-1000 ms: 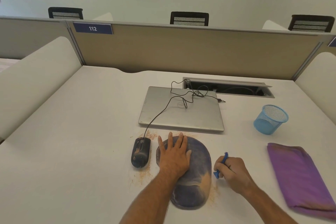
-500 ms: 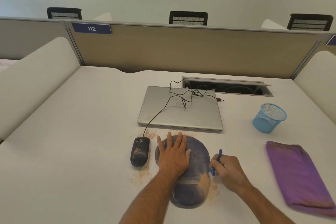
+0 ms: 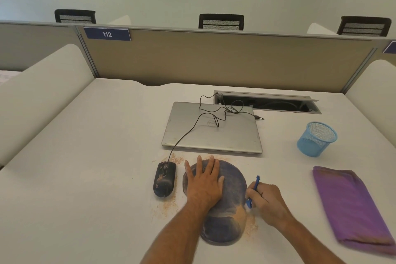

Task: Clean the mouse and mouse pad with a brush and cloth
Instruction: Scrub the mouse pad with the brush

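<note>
My flat, open left hand (image 3: 204, 182) pins the soft, floppy mouse pad (image 3: 230, 180); my right hand (image 3: 266, 201) grips the light brush (image 3: 254, 188) at three o'clock

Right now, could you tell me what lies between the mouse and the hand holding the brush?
In the head view, the mouse pad lies between the mouse and right hand, with the left hand pressed flat on it.

Mouse pad (image 3: 232, 180) near desk (image 3: 85, 156) front edge, centre; mouse (image 3: 164, 179) just left of it. Laptop (image 3: 212, 133) behind both, cable (image 3: 192, 128) across lid. Mesh cup (image 3: 316, 139) twd right edge; cloth (image 3: 351, 208) in front of cup, front-right.
</note>
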### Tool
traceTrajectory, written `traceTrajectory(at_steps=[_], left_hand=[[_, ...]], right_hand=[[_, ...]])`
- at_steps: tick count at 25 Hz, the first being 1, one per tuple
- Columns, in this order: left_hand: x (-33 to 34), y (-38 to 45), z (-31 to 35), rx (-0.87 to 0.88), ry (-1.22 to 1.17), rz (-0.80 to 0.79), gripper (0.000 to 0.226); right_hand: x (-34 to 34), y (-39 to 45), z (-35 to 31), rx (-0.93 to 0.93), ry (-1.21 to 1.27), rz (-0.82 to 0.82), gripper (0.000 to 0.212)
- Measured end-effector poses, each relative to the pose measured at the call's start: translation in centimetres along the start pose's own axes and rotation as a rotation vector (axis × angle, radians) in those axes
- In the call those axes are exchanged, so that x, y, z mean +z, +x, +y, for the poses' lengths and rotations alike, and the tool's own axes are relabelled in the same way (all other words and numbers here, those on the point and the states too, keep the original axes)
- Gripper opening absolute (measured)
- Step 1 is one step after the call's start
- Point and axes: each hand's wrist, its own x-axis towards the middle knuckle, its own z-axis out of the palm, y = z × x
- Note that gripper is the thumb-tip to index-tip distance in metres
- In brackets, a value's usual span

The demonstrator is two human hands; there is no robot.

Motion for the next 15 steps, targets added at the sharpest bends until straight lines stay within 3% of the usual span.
traceTrajectory(at_steps=[2,5,8,11,15], left_hand=[[0.03,0.00,-0.04,0.002,0.006,-0.001,0.065],[0.12,-0.03,-0.10,0.004,0.011,0.005,0.065],[0.12,-0.03,-0.03,0.002,0.012,0.004,0.065],[0.10,-0.04,-0.02,-0.001,0.013,0.002,0.065],[0.11,-0.07,-0.04,-0.002,0.012,0.008,0.065]], right_hand=[[0.07,0.06,0.21,-0.002,-0.024,0.032,0.037],[0.37,0.06,0.25,0.015,-0.013,-0.045,0.039],[0.14,0.47,0.28,0.001,-0.002,0.042,0.038],[0.10,0.57,-0.05,0.002,-0.022,-0.051,0.038],[0.06,0.72,-0.12,0.014,-0.034,0.023,0.036]])
